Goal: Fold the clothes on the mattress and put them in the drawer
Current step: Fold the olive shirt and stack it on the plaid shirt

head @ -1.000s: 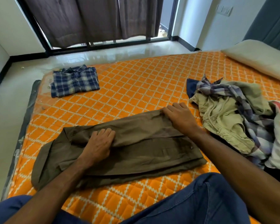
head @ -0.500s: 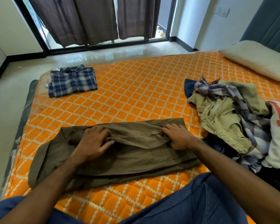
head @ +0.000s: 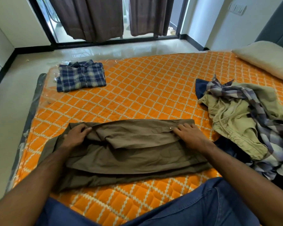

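Pale glossy floor (head: 104, 51), white walls (head: 20, 22), dark curtains (head: 95, 17) over glass door.

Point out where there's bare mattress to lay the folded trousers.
Bare mattress lies between the folded plaid shirt, the brown trousers and the unfolded clothes pile. The pile and pillow crowd the right side.

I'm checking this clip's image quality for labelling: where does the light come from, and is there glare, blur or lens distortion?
Head view: daylight enters through the glass door behind the curtains; it glares off the glossy floor and the plastic film at the mattress edge. Wide-angle bending tilts the walls and door frame. The brown trousers and both hands look sharp, without evident motion blur.
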Demonstrator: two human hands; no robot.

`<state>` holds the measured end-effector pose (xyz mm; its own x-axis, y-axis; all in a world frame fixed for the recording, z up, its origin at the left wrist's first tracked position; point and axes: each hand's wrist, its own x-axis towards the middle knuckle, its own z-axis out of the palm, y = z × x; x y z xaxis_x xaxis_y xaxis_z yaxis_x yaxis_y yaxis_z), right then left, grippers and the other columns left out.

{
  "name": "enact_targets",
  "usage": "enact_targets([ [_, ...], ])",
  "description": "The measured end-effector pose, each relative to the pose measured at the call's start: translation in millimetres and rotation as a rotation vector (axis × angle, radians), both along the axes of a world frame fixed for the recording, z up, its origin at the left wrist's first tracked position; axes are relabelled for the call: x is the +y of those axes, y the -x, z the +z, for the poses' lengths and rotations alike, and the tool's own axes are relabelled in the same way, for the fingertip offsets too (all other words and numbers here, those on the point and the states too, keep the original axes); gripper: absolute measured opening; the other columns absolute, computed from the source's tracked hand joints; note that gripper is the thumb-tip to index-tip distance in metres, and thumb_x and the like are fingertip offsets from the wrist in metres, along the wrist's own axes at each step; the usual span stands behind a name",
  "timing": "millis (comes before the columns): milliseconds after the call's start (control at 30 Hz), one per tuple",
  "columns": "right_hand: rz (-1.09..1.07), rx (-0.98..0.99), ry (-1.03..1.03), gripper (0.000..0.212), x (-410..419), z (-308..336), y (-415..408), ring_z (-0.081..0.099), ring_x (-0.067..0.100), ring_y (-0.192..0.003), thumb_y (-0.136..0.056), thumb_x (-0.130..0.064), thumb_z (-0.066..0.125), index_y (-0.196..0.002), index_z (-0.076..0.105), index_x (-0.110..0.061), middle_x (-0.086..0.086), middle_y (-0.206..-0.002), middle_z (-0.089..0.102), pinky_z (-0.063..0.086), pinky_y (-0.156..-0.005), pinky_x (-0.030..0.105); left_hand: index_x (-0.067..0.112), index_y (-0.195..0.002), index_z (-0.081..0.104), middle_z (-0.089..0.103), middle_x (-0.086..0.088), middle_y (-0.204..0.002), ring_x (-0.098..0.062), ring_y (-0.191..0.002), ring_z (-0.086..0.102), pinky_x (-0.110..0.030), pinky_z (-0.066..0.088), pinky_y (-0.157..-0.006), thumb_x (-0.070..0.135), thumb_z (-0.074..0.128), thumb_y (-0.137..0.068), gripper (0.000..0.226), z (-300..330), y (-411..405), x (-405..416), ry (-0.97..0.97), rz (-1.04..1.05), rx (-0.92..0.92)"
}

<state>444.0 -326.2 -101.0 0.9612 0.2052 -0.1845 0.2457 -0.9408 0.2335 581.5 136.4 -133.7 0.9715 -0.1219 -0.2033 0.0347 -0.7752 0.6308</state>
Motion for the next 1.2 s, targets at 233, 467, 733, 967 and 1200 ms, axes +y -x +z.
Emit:
enact_targets([
  [233, -0.048, -0.021, -0.173, 0.039, 76.6, 15.9, -16.6, 0.05, 0.028, -0.122, -0.093, -0.035, 0.06, -0.13, 0.054, -0.022, 0.004, -0.13, 0.054, 0.041, -0.101, 0.043, 0.0, -0.088, 0.07, 0.064, -0.028, -0.085, -0.043, -0.078, 0.062, -0.053, 0.052, -0.075, 0.046, 0.051, -0.101, 0.052, 9.5, -5.4, 8.8, 0.189, -0.031, 0.045],
  [467, 0.328, -0.148, -0.397, 0.048, 209.6, -9.6, -16.1, 0.058, 0.024, -0.101, -0.086, -0.037, 0.07, -0.129, 0.054, -0.022, 0.001, -0.112, 0.059, 0.047, -0.08, 0.039, 0.004, -0.079, 0.056, 0.051, -0.02, -0.072, -0.03, -0.063, 0.051, -0.04, 0.037, -0.062, 0.04, 0.05, -0.104, 0.044, 7.2, -6.3, 10.9, 0.144, -0.055, -0.033],
  [733, 0.359, -0.198, -0.434, 0.023, 178.2, -1.0, -14.6, 0.057, 0.021, -0.084, -0.079, -0.015, 0.071, -0.093, 0.059, -0.027, -0.004, -0.09, 0.055, 0.037, -0.072, 0.034, 0.02, -0.068, 0.053, 0.049, -0.002, -0.062, -0.018, -0.059, 0.049, -0.046, 0.041, -0.075, 0.048, 0.052, -0.1, 0.043, -0.9, -11.4, 11.8, 0.052, -0.02, -0.058],
  [967, 0.381, 0.071, -0.588, 0.012, 183.0, 1.7, -10.1, 0.059, 0.019, -0.094, -0.089, -0.014, 0.062, -0.094, 0.062, -0.025, -0.005, -0.095, 0.061, 0.04, -0.078, 0.037, 0.017, -0.061, 0.06, 0.057, -0.006, -0.073, -0.029, -0.075, 0.059, -0.054, 0.044, -0.093, 0.068, 0.044, -0.093, 0.063, -2.6, -15.0, 18.8, -0.237, 0.068, -0.072],
  [1200, 0.024, -0.014, -1.173, 0.032, 182.3, -3.5, -30.8, 0.059, 0.011, -0.1, -0.087, 0.003, 0.059, -0.111, 0.069, -0.016, -0.001, -0.106, 0.062, 0.048, -0.087, 0.026, 0.014, -0.108, 0.058, 0.055, -0.011, -0.111, -0.035, -0.101, 0.054, -0.05, 0.042, -0.083, 0.029, 0.064, -0.092, 0.023, 22.0, -2.9, -13.8, -0.449, -0.11, -0.623],
])
